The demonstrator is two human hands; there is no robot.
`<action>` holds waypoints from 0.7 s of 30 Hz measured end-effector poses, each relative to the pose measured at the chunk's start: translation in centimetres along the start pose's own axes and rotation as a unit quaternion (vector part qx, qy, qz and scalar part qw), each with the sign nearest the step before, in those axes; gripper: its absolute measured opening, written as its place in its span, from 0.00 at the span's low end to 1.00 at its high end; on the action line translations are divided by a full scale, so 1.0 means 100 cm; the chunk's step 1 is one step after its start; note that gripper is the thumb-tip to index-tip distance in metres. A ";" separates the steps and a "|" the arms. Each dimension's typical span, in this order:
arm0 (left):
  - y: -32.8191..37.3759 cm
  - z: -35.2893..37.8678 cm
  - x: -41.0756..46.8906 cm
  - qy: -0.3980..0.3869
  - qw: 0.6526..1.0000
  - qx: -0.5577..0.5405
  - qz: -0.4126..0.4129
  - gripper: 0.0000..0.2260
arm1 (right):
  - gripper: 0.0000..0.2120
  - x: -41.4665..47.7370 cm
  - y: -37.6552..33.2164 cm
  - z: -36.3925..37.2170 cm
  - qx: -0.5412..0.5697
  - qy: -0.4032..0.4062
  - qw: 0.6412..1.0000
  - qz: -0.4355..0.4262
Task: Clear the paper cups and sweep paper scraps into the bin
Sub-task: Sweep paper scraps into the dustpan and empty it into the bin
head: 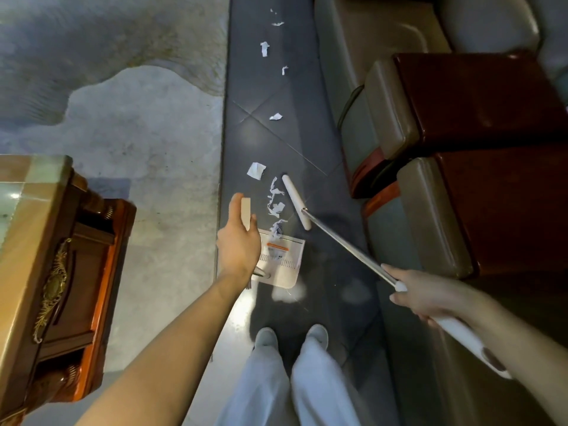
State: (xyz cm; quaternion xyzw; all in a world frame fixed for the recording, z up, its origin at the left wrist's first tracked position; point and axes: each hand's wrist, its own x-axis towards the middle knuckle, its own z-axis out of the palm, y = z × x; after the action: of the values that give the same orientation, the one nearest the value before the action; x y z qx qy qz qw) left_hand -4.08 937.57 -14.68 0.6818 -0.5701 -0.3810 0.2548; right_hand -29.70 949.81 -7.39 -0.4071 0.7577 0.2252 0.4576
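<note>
White paper scraps (277, 207) on dark grey tiles (307, 133); white dustpan (292, 259), orange label (277, 248); white broom (296, 202), silver pole (347, 248); reddish-brown cabinet (92, 265), gold ornament (53, 287).

There is one broom (297, 202) and one dustpan (284, 261). Two hands show, the left hand (238, 241) and the right hand (421, 293), and two pale shoes (266, 338). At least six paper scraps (256, 170) lie singly, plus one heap of shreds (275, 202) too tangled to count. One wooden table (37, 229) and two wood-topped armrests (467, 103) complete the tally.

Right hand (412, 292) grips broom (296, 202); scraps (275, 206) just beside dustpan (287, 256).
</note>
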 end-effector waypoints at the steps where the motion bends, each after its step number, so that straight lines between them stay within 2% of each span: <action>1: -0.002 -0.001 -0.001 0.011 1.000 0.000 -0.002 0.20 | 0.32 0.004 -0.004 -0.010 -0.004 0.004 1.000 -0.002; 5: -0.007 0.004 0.007 0.040 0.999 -0.004 -0.016 0.19 | 0.32 0.042 -0.026 -0.054 -0.037 0.030 0.999 -0.020; 9: -0.002 0.018 0.027 0.067 0.997 -0.002 -0.030 0.20 | 0.31 0.096 -0.052 -0.101 -0.125 0.056 0.989 -0.062; 14: 0.007 0.037 0.049 0.113 0.993 -0.008 -0.041 0.18 | 0.35 0.155 -0.074 -0.147 -0.233 0.067 0.966 -0.091; 17: 0.019 0.042 0.061 0.131 0.991 0.010 -0.031 0.19 | 0.37 0.168 -0.075 -0.150 -0.275 0.025 0.955 -0.105; 21: 0.035 0.046 0.075 0.130 0.991 0.009 -0.033 0.21 | 0.34 0.154 -0.050 -0.150 -0.276 -0.073 0.950 -0.124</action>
State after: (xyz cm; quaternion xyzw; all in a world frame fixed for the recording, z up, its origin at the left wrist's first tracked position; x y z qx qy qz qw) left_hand -9.39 929.91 -16.29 0.7460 -0.5129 -0.2925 0.3079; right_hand -37.13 929.93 -13.51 -0.5907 0.5738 0.3966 0.4057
